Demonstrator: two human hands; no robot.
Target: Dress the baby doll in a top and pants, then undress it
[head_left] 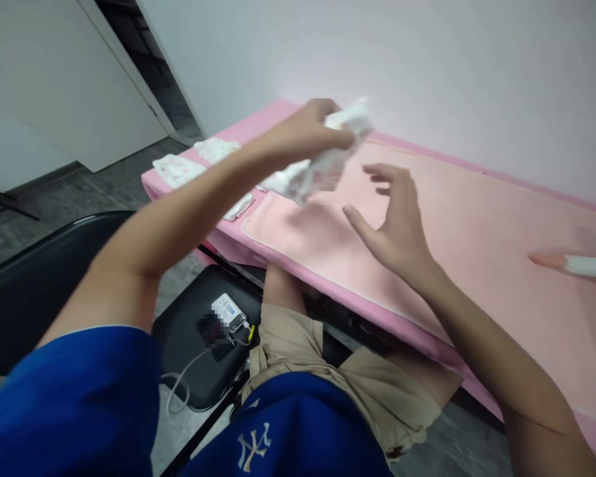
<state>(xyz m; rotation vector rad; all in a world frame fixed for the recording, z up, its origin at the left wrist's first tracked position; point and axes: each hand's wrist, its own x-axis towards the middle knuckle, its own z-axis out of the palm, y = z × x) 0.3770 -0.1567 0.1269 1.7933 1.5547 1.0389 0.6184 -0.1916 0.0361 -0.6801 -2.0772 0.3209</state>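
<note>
"What's at the far left?"

"A black chair (40, 291) on the grey floor, its back near the table (153, 189). To its right, a black seat (183, 344) carries a white power bank (227, 307), a dark device (212, 329) blurred by pixels, and a pale cable (179, 377) trailing off its side."

"And on the table?"

"Two white patterned cloths (176, 170) lie side by side at its left end. The left forearm (198, 199) crosses in front of them and hides part of that end."

"Where's the white bundle (356, 120)?"

"In the left hand (322, 129), raised over the left part of the pale pink mat (467, 245). That grip is closed around its upper part, fingers and thumb pinching it. Its lower end is blurred; I can't tell where it stops and the white material behind begins."

"The right hand (397, 218)?"

"Just right of the bundle, apart from it, above the mat. Its grip is spread, thumb well away from curved fingers."

"Anything further right?"

"A long white object with an orange tip (589, 266), over the mat and running out of view. The wall (477, 79) borders the table's far side."
</note>
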